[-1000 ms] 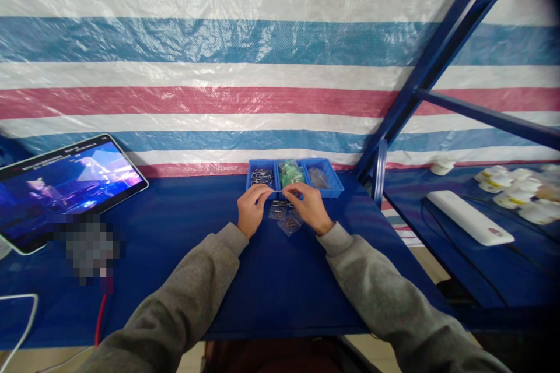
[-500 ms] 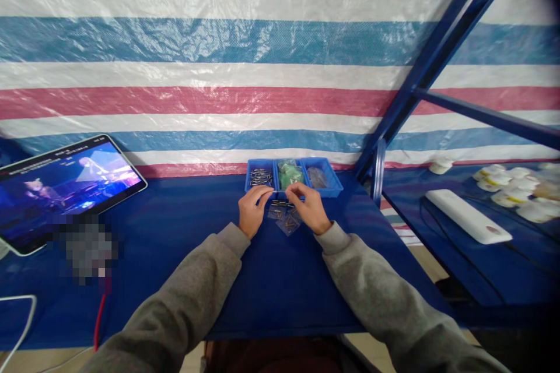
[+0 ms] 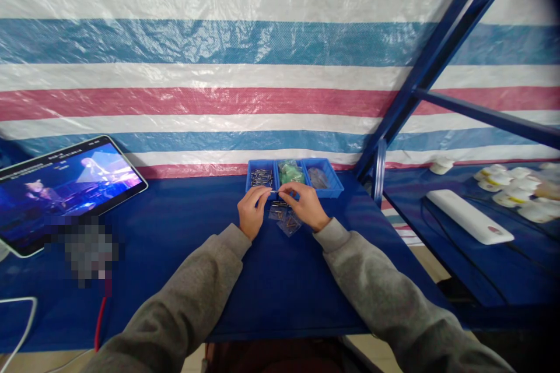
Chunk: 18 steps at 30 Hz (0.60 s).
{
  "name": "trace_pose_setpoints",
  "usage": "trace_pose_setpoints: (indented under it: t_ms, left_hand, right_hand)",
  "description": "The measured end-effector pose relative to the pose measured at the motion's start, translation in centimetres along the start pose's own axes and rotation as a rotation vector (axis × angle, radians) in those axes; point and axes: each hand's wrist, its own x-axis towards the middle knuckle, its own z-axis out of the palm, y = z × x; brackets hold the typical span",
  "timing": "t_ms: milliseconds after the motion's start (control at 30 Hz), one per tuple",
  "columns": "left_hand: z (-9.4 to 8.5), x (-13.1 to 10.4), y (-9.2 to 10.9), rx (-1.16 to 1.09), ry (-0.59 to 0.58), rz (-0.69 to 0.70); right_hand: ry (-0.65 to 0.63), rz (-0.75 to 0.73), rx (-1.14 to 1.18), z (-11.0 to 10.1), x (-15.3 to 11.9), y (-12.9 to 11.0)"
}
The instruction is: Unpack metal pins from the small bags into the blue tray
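Observation:
My left hand [image 3: 251, 210] is closed in a pinch on one end of a thin metal piece [image 3: 274, 192], too small to name surely. From the other side, the fingertips of my right hand [image 3: 306, 205] pinch its opposite end. Both hands are just in front of a blue three-part tray [image 3: 335, 189]. Loose screws [image 3: 261, 177] fill its left compartment, green plastic bags [image 3: 290, 172] the middle one, and clear plastic bags [image 3: 318, 178] the right one. Below my fingers lie small clear packets [image 3: 289, 224] with brassy pieces inside; my right hand partly covers several dark slim pieces there.
A tablet [image 3: 74, 180] with a lit screen stands at the left, near a red cable [image 3: 100, 320]. Blue metal framing [image 3: 394, 111] rises at the right. Beyond it are a white oblong device [image 3: 468, 215] and several white rolls [image 3: 520, 183]. A striped sheet [image 3: 219, 41] hangs behind.
My right hand has shifted slightly left, so its fingertips have come closer to those of my left hand at the thin metal piece. My left hand has hardly moved.

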Motion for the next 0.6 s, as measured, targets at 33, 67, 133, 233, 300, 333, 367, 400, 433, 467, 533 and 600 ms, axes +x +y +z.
trace_pose_setpoints:
  t_ms: [33, 67, 133, 233, 300, 333, 367, 400, 433, 467, 533, 600]
  left_hand:
    - [0.0, 0.0, 0.0, -0.003, 0.015, -0.008]
    - [0.0, 0.1, 0.0, -0.005, 0.025, -0.015]
    - [0.0, 0.1, -0.1, -0.006, 0.029, -0.022]
    - [0.2, 0.0, -0.2, -0.007, -0.006, -0.011]
    - [0.2, 0.0, -0.3, -0.011, -0.028, 0.003]
    - [0.3, -0.1, -0.3, -0.014, -0.038, 0.009]
    - [0.3, -0.1, -0.3, -0.017, -0.045, 0.014]
    - [0.3, -0.1, -0.3, -0.020, -0.049, 0.016]
    - [0.3, -0.1, -0.4, -0.021, -0.050, 0.015]
    - [0.3, -0.2, -0.4, -0.020, -0.048, 0.011]
    - [0.3, -0.2, -0.4, -0.015, -0.050, -0.005]
    - [0.3, -0.3, -0.5, -0.009, -0.062, -0.024]
  right_hand:
    - [-0.008, -0.011, -0.004, 0.0, 0.2, -0.1]
    - [-0.006, -0.017, -0.010, 0.0, 0.4, -0.1]
    - [0.015, -0.015, -0.019, 0.1, 0.4, 0.0]
    - [0.053, 0.003, -0.027, 0.3, 0.1, 0.2]
    - [0.071, 0.014, -0.035, 0.4, -0.2, 0.4]
    - [0.078, 0.017, -0.040, 0.4, -0.3, 0.4]
    - [0.082, 0.020, -0.046, 0.5, -0.4, 0.5]
    - [0.085, 0.022, -0.051, 0.5, -0.5, 0.5]
    - [0.084, 0.023, -0.056, 0.5, -0.7, 0.5]
    - [0.084, 0.023, -0.059, 0.6, -0.7, 0.5]
    - [0.089, 0.018, -0.057, 0.6, -0.9, 0.6]
    - [0.100, 0.011, -0.040, 0.7, -1.1, 0.6]
